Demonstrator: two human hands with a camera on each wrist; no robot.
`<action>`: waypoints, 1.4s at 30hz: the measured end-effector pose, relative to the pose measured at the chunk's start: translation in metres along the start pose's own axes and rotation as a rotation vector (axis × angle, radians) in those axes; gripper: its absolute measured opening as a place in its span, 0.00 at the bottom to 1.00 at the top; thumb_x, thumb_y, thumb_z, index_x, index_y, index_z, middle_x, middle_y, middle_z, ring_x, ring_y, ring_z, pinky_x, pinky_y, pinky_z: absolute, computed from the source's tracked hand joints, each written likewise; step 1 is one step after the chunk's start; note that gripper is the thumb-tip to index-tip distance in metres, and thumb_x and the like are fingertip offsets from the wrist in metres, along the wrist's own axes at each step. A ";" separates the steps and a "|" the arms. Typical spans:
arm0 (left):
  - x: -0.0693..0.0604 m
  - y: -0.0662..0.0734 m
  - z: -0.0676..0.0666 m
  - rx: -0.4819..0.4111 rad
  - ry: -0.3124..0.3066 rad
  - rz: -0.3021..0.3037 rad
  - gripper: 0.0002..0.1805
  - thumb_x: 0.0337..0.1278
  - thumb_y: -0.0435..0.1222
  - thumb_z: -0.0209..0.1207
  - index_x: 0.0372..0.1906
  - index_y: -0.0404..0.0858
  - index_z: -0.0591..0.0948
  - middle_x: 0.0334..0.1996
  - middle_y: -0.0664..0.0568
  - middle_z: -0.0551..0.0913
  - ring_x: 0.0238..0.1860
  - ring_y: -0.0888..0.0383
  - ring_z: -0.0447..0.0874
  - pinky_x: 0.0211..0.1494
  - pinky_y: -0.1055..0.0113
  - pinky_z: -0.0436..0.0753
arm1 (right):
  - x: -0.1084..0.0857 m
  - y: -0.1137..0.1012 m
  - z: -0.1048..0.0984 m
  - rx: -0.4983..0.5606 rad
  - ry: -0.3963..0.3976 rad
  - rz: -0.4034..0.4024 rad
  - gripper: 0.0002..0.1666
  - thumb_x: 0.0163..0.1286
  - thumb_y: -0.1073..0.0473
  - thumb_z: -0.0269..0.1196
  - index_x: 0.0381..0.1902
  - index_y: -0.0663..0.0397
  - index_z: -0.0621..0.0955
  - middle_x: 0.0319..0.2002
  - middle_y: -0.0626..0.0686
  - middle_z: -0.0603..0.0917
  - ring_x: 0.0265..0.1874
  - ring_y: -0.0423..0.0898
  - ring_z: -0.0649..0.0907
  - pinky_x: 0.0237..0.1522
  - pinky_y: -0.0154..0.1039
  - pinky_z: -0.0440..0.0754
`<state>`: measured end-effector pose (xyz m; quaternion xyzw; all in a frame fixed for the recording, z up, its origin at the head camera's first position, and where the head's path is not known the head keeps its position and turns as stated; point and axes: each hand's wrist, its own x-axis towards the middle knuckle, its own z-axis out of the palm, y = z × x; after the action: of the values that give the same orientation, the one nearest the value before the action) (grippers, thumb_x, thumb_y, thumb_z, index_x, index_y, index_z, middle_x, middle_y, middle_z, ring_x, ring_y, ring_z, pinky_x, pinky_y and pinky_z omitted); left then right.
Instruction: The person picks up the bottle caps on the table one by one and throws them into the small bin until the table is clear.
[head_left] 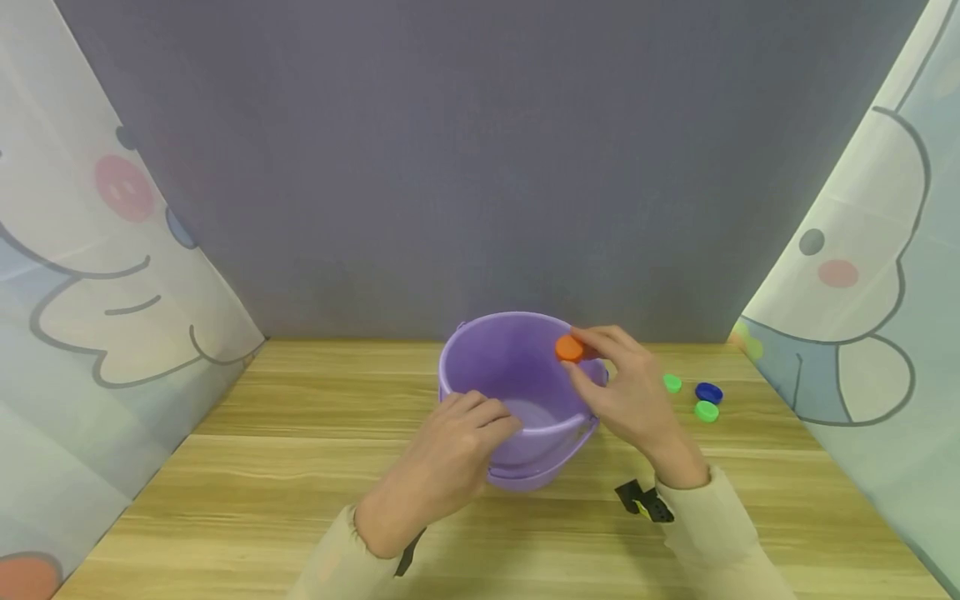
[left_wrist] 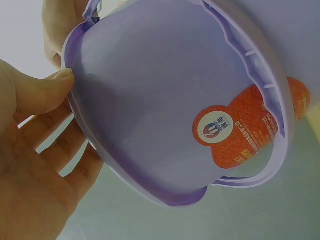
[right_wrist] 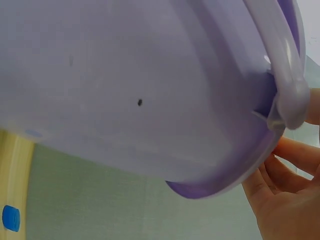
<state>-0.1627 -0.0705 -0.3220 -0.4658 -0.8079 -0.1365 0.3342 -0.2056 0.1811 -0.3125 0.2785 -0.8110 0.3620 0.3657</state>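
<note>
A purple bucket [head_left: 502,358] stands upright on the table, its handle [left_wrist: 250,65] hanging down on the near side. My left hand [head_left: 450,450] grips the near rim; in the left wrist view its thumb [left_wrist: 45,92] lies on the outside and the other fingers reach behind the rim. Between thumb and fingers, my right hand [head_left: 633,400] pinches a round orange bottle cap [head_left: 568,348] above the bucket's right side. The right wrist view shows the bucket wall [right_wrist: 125,90] and part of the right hand [right_wrist: 295,195]; the orange cap is hidden there.
Right of the bucket lie a dark blue cap [head_left: 708,393] and two green caps [head_left: 707,411]. The wooden table [head_left: 315,467] ends at a grey back panel [head_left: 480,167], with printed cloths [head_left: 840,367] at both sides. A red sticker [left_wrist: 225,132] marks the bucket's near wall.
</note>
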 end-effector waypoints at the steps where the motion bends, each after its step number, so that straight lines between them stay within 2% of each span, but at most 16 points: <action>1: 0.000 0.000 0.000 0.000 0.001 0.001 0.22 0.39 0.19 0.62 0.41 0.41 0.86 0.38 0.56 0.83 0.38 0.58 0.78 0.41 0.65 0.76 | 0.000 0.000 0.001 -0.003 -0.004 0.001 0.24 0.53 0.70 0.74 0.50 0.70 0.84 0.45 0.58 0.85 0.39 0.48 0.86 0.45 0.33 0.82; 4: -0.001 -0.001 0.001 -0.003 0.003 0.002 0.21 0.40 0.19 0.61 0.41 0.41 0.86 0.37 0.56 0.83 0.37 0.58 0.77 0.41 0.65 0.76 | -0.001 0.000 0.002 -0.005 -0.011 0.001 0.24 0.53 0.70 0.74 0.50 0.70 0.84 0.45 0.58 0.85 0.38 0.48 0.86 0.45 0.34 0.83; 9: -0.001 -0.001 0.002 -0.007 0.005 0.003 0.20 0.40 0.19 0.62 0.40 0.41 0.86 0.37 0.56 0.83 0.37 0.58 0.77 0.41 0.66 0.76 | -0.001 -0.002 0.004 -0.007 -0.015 0.007 0.24 0.53 0.69 0.74 0.50 0.68 0.85 0.45 0.57 0.85 0.38 0.48 0.86 0.46 0.29 0.80; 16: -0.002 -0.001 0.002 -0.004 0.012 0.009 0.19 0.40 0.20 0.62 0.39 0.41 0.86 0.36 0.56 0.82 0.36 0.58 0.77 0.41 0.66 0.76 | -0.001 -0.005 0.008 0.039 -0.020 0.008 0.24 0.54 0.71 0.73 0.51 0.67 0.85 0.45 0.55 0.85 0.39 0.47 0.86 0.45 0.38 0.83; 23: -0.002 -0.001 0.001 -0.027 -0.001 -0.008 0.17 0.44 0.22 0.65 0.40 0.41 0.86 0.37 0.56 0.83 0.37 0.58 0.77 0.42 0.66 0.76 | -0.002 -0.005 0.011 0.056 -0.021 0.001 0.24 0.54 0.72 0.73 0.52 0.66 0.85 0.45 0.55 0.85 0.39 0.47 0.86 0.46 0.28 0.79; 35: -0.003 -0.002 0.002 -0.028 0.006 -0.003 0.17 0.44 0.22 0.64 0.40 0.41 0.86 0.37 0.56 0.83 0.36 0.58 0.77 0.40 0.67 0.75 | -0.003 -0.004 0.015 0.064 -0.057 0.013 0.24 0.56 0.69 0.73 0.52 0.67 0.84 0.46 0.55 0.85 0.41 0.47 0.86 0.46 0.38 0.84; 42: -0.002 -0.002 0.002 -0.022 0.008 0.000 0.17 0.43 0.22 0.65 0.40 0.41 0.86 0.37 0.56 0.83 0.36 0.58 0.77 0.40 0.67 0.75 | -0.003 -0.004 0.017 0.056 -0.064 0.022 0.24 0.56 0.68 0.73 0.53 0.65 0.84 0.47 0.55 0.85 0.42 0.47 0.86 0.47 0.33 0.82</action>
<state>-0.1641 -0.0720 -0.3246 -0.4690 -0.8049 -0.1474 0.3324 -0.2073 0.1662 -0.3211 0.2911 -0.8149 0.3793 0.3278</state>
